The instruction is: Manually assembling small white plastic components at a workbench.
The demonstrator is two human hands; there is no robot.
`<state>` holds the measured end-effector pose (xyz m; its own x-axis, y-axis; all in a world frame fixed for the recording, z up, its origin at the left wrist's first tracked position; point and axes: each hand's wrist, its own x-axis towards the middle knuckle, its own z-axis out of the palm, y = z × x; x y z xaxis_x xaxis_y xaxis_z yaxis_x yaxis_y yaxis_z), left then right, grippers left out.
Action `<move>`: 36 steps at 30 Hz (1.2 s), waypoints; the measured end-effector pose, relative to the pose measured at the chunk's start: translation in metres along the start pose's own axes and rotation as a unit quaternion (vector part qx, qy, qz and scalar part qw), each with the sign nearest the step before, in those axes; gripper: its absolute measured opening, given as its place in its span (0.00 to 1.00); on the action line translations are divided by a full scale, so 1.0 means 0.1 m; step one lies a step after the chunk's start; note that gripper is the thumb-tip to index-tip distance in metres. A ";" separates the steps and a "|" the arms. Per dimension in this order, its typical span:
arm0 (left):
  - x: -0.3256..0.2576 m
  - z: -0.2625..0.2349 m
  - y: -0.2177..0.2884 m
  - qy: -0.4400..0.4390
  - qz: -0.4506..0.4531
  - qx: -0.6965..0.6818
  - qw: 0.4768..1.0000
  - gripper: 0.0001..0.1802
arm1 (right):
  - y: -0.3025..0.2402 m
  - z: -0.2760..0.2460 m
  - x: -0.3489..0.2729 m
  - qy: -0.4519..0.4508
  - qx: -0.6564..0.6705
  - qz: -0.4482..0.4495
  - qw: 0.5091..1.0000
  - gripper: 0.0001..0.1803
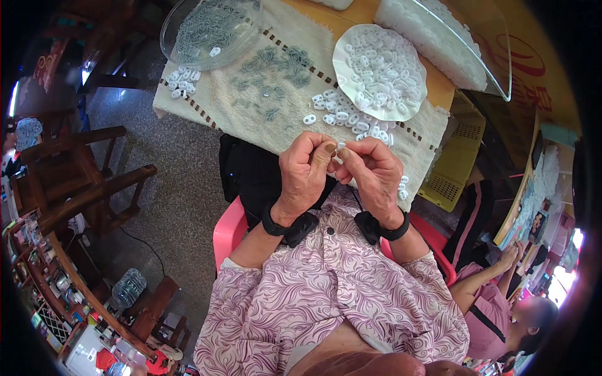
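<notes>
My left hand [303,170] and my right hand [376,170] meet fingertip to fingertip just over the table's near edge. A small white plastic piece [341,145] shows at the right thumb and forefinger, which pinch it. The left thumb and forefinger are pressed together right beside it; whatever is between them is too small to make out. Past my hands lies a loose heap of white two-hole plastic pieces [342,114], beside a pale plate [344,80] piled with more. Small grey pieces, perhaps springs [295,66], are scattered on the cream cloth [219,94].
A clear round bowl [164,34] of grey pieces stands far left, with white pieces [182,81] by it. A clear bin [495,78] of white pieces stands far right, above a yellow crate [448,169]. Another person [489,307] sits at right. Wooden chairs [88,182] stand left.
</notes>
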<state>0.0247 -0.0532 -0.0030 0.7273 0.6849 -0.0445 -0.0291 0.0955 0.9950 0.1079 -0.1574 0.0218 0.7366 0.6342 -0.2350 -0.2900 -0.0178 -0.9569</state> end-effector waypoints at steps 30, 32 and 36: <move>-0.02 -0.02 0.02 -0.010 -0.062 -0.019 0.998 0.09 | -0.04 -0.08 0.06 -0.051 0.049 0.053 0.996 0.10; -0.02 -0.01 0.01 -0.008 -0.065 -0.018 0.998 0.09 | -0.03 -0.08 0.06 -0.048 0.048 0.054 0.996 0.10; -0.02 0.01 0.00 0.011 -0.031 0.007 0.999 0.09 | -0.03 -0.08 0.05 -0.046 0.047 0.056 0.996 0.10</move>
<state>0.0241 -0.0555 -0.0025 0.7128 0.6931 -0.1071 0.0245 0.1281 0.9915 0.1175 -0.1606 0.0215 0.6384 0.7002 -0.3196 -0.4269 -0.0234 -0.9040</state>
